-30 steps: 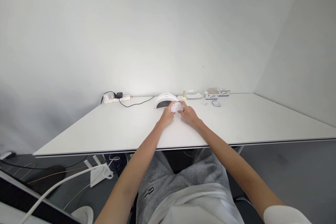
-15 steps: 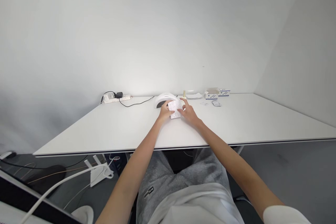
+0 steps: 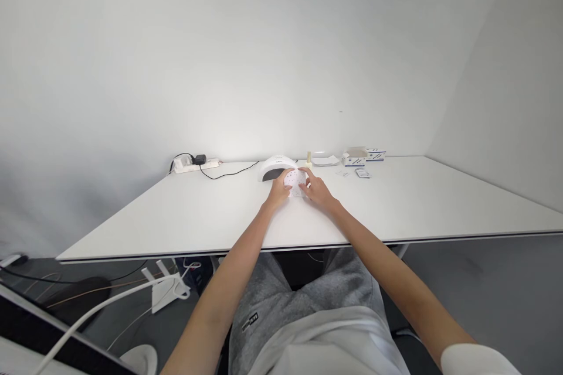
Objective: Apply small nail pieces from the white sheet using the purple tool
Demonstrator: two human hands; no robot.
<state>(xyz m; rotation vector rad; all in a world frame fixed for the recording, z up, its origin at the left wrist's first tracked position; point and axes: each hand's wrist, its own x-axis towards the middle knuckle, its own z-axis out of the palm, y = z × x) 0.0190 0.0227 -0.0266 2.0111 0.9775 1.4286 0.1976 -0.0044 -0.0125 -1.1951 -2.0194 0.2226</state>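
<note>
A small white card with red dots point(image 3: 295, 181) is held between both my hands just above the white table point(image 3: 211, 217). My left hand point(image 3: 278, 192) grips its left edge with closed fingers. My right hand point(image 3: 317, 189) pinches its right edge. Directly behind the card stands a white domed lamp device point(image 3: 276, 167) with a dark opening facing me. A small yellowish bottle point(image 3: 308, 158) stands just right of the dome.
A white power strip point(image 3: 193, 163) with a black plug and cable lies at the back left. Small white and blue boxes point(image 3: 363, 156), a white dish point(image 3: 325, 160) and small packets point(image 3: 362, 173) sit at the back right. Cables and a white router lie on the floor to the left.
The dotted card was round-looking and cupped a second ago, then tilted up and flatter; now it sits lower between my hands. My arms have barely shifted.
</note>
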